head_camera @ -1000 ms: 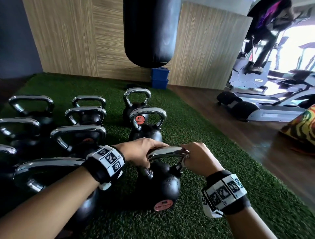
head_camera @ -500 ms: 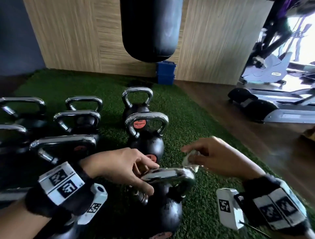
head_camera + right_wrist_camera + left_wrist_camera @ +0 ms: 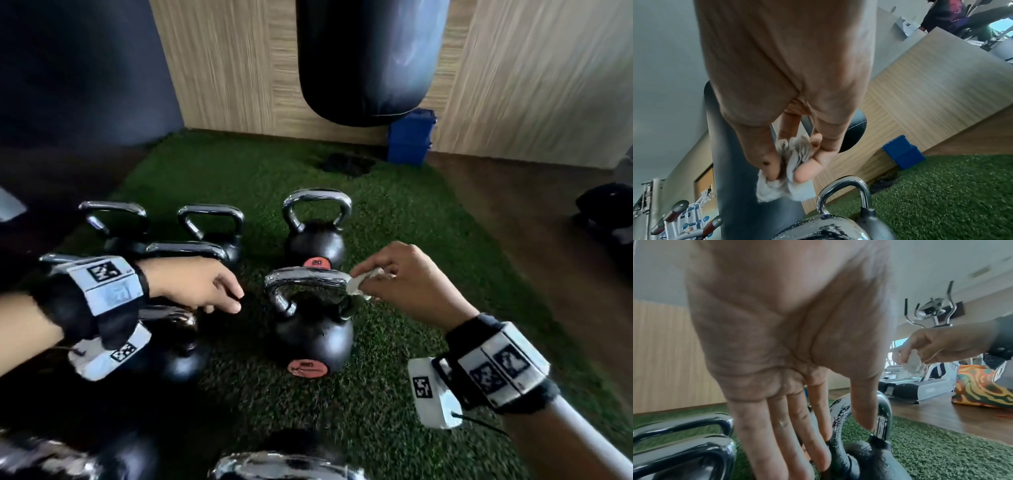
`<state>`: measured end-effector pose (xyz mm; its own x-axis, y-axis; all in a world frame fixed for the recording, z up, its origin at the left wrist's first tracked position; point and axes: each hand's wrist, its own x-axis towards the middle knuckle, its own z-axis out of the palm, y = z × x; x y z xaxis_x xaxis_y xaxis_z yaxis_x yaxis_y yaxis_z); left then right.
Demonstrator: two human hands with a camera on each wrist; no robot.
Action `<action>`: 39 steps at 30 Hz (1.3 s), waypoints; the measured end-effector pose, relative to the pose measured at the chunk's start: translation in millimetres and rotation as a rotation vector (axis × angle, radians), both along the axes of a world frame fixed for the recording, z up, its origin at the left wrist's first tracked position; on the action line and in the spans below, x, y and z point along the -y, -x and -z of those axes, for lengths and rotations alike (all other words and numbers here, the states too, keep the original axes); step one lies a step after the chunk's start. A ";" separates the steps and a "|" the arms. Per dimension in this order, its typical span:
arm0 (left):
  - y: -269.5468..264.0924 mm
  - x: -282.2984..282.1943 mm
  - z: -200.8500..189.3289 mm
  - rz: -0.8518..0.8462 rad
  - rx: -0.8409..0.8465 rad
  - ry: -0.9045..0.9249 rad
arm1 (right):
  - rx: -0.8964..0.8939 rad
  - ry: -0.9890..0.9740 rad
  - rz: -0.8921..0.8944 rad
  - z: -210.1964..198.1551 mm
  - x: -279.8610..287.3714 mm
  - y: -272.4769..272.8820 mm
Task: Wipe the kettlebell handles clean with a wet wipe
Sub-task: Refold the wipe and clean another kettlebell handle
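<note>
A black kettlebell (image 3: 313, 337) with a chrome handle (image 3: 305, 279) stands on the green turf in the middle of the head view; its handle carries water drops. My right hand (image 3: 400, 277) pinches a crumpled white wet wipe (image 3: 359, 286) at the right end of that handle. The wipe (image 3: 785, 183) hangs between thumb and fingers in the right wrist view, just above the handle (image 3: 818, 227). My left hand (image 3: 205, 287) hovers left of the kettlebell with fingers straight and holds nothing. In the left wrist view its fingers (image 3: 781, 434) point down beside the wet handle (image 3: 882, 415).
Several more kettlebells stand on the turf, one (image 3: 315, 233) right behind and others (image 3: 209, 222) to the left and near me. A black punching bag (image 3: 370, 58) hangs ahead, with a blue box (image 3: 409, 138) at the wood wall. Treadmills (image 3: 916, 386) stand on the wooden floor to the right.
Both hands left the nearer kettlebell's handle. The view moved forward; my right hand brought the wipe to the following kettlebell's handle, and my left hand opened beside it.
</note>
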<state>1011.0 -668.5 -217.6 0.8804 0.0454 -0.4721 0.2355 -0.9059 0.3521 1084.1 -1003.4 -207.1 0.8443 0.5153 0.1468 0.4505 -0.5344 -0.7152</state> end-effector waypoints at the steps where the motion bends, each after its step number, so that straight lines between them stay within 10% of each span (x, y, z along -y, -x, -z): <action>1: 0.9 -3.7 0.5 -0.034 -0.005 0.010 | 0.008 0.020 0.001 0.3 -3.0 -3.0; 19: -26.6 34.6 136.3 -0.428 -0.100 0.270 | 0.208 0.039 0.054 23.0 -48.9 -16.9; 35: -63.9 60.9 208.0 -0.456 0.345 0.752 | 0.481 0.205 -0.194 43.5 -86.4 -21.2; 39: -64.1 64.5 215.2 -0.465 0.400 0.811 | 0.275 0.280 -0.163 52.0 -80.1 -22.1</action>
